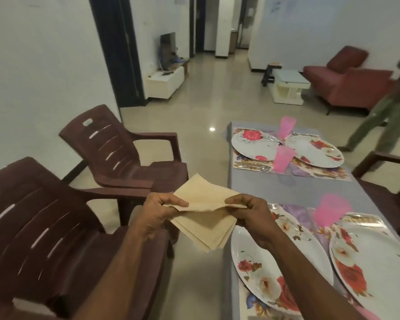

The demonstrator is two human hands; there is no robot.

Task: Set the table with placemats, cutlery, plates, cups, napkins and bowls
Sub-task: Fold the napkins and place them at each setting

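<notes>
**Both hands hold tan napkins beside the laid table**

The left hand [158,210] and right hand [247,210] are closest to the camera, raised over the gap between the near brown chair [44,227] and the table [259,185]. Each pinches an edge of the top tan napkin [206,195], thumb above and fingers curled beneath, lifting it from the small stack of napkins [206,229] that hangs below the hands.

On the table, four floral plates lie on patterned placemats: a near-left plate [270,269], a near-right plate [374,262], a far-left plate [254,144] and a far-right plate [314,150]. Three pink cups [283,158] stand among them. A second brown chair [125,148] stands further back, and a person in green [393,107] is at the right edge.
</notes>
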